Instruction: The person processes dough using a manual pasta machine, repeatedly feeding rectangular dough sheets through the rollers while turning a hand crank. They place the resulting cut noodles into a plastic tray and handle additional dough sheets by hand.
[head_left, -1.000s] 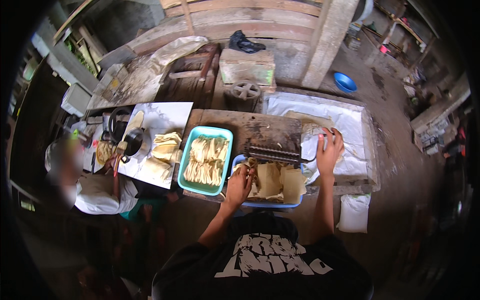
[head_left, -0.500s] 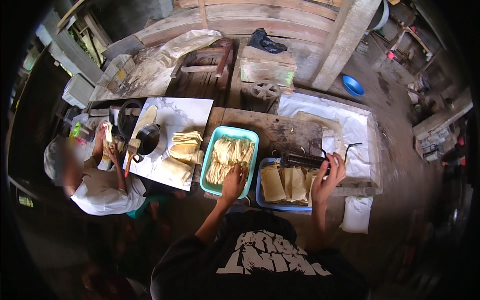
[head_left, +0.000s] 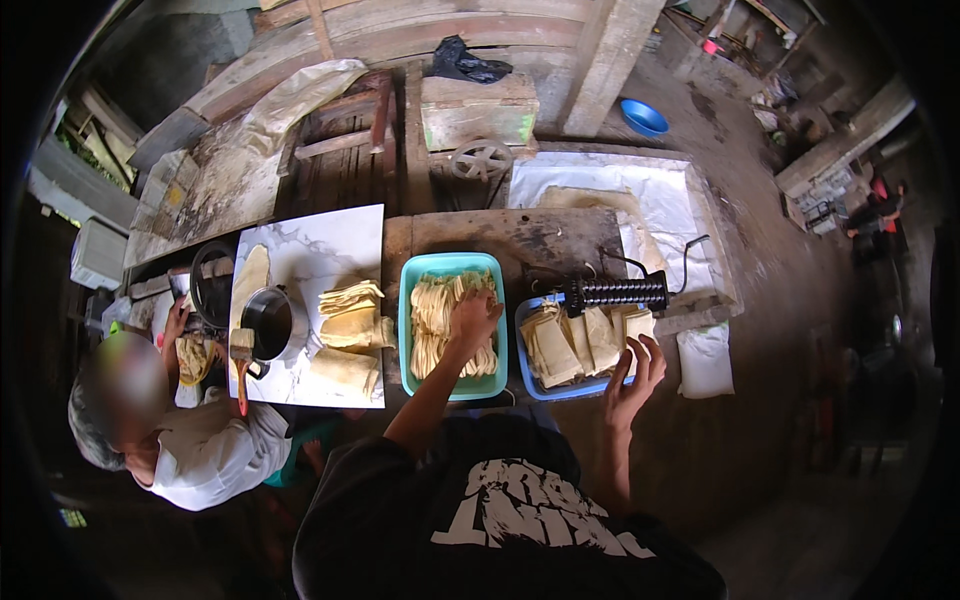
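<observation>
On the worn wooden surface (head_left: 520, 235) our left hand (head_left: 474, 318) presses flat, holding nothing, onto cut dough strips (head_left: 440, 320) in the teal tray (head_left: 410, 300), while our right hand (head_left: 634, 382) hovers open, empty, beside the blue tray (head_left: 570, 390) of folded dough sheets (head_left: 560, 345) below the roller cutter (head_left: 615, 293).

Looking like a rough rural food workshop: sitting under timber beams (head_left: 610, 60) on a dirt floor (head_left: 760, 250), trays of pale dough strips (head_left: 450, 325) crowding a worn wooden tabletop (head_left: 500, 235).
</observation>
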